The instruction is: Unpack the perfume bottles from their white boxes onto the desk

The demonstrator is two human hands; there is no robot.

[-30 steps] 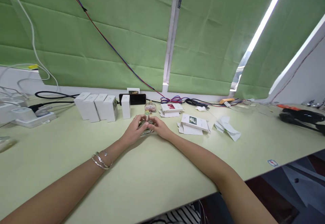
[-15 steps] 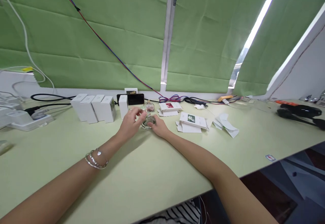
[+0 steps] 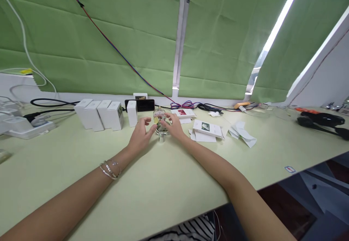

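Glass bottle (image 3: 163, 129), neck (image 3: 161, 138) and long axis pointing toward the viewer; left hand (image 3: 140, 136) spread, right hand (image 3: 175, 127) I cannot tell.

Can't read any text here tbh: the print on the white box with the flower pic (image 3: 208, 128) is way too tiny, and the red-and-blue sticker (image 3: 289, 169) near the worktop's (image 3: 152, 182) front edge isn't legible either.

Green blinds (image 3: 223, 44) hang at the back; before them a red-and-blue cable (image 3: 120, 54) runs down slantwise. At the left lies a white power strip (image 3: 32, 131).
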